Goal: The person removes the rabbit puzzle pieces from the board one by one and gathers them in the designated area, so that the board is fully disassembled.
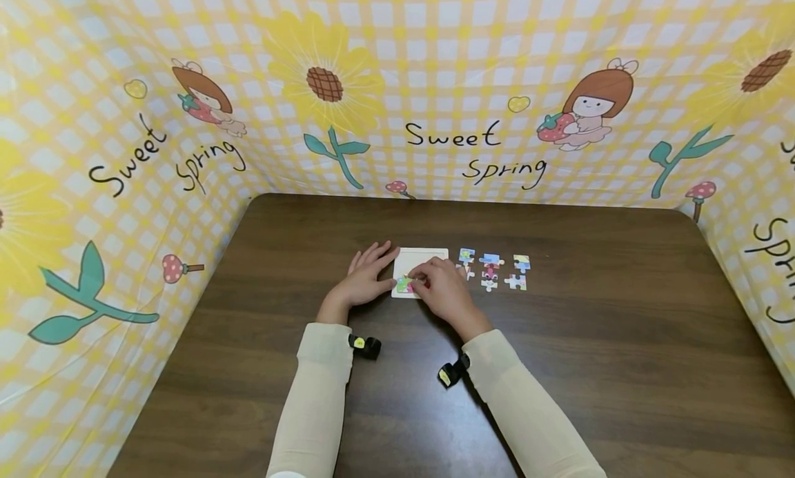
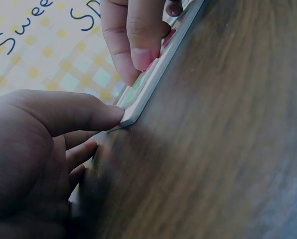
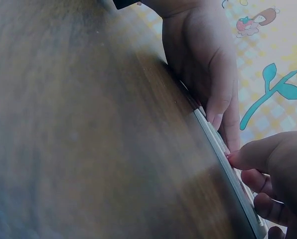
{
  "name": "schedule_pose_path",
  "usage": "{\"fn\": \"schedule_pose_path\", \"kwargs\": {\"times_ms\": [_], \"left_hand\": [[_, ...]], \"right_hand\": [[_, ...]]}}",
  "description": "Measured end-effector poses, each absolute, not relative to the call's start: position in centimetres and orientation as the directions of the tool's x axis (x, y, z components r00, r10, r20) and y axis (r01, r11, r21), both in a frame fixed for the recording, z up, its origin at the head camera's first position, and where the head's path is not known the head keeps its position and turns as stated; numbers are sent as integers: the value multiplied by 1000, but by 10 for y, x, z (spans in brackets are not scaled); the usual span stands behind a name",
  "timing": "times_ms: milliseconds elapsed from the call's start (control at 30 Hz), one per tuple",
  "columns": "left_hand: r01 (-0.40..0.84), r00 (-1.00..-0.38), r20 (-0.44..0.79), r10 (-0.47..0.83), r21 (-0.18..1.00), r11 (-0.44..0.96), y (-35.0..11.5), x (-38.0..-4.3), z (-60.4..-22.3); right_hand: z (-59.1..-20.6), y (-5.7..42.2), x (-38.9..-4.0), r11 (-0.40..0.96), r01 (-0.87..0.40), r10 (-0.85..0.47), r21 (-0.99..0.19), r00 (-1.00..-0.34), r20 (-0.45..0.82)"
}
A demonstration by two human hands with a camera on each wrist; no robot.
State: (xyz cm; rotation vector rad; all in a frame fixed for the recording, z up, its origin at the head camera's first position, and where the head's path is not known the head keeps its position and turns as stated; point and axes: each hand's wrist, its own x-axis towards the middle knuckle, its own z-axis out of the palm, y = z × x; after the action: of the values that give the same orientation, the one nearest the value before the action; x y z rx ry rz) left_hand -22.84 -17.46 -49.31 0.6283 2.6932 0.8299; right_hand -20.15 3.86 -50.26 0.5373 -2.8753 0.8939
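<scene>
A white square puzzle tray [image 1: 413, 259] lies flat on the table, with green and pink jigsaw piece artwork [image 1: 404, 285] in its near left corner. My left hand [image 1: 363, 279] is beside the tray, fingers spread, its thumb touching the left rim near that corner. From the right, my right hand [image 1: 446, 292] reaches over the tray and pinches a puzzle piece low against its near side. The fingers largely cover that piece. In the left wrist view, the right thumb and a finger [image 2: 140, 57] point down at the tray's near edge [image 2: 148, 84].
Right of the tray lie several loose jigsaw pieces [image 1: 491, 259], blue, pink and white, spread in short rows on the brown wooden table [image 1: 559, 367]. A yellow checked cloth [image 1: 435, 64] stands behind and at both sides.
</scene>
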Motion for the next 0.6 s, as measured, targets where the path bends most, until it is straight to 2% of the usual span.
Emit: {"fn": "schedule_pose_path", "kwargs": {"times_ms": [600], "left_hand": [[323, -876, -118, 468, 577, 750, -174, -230, -494]], "right_hand": [[-500, 52, -196, 752, -369, -273, -546, -928, 252]]}}
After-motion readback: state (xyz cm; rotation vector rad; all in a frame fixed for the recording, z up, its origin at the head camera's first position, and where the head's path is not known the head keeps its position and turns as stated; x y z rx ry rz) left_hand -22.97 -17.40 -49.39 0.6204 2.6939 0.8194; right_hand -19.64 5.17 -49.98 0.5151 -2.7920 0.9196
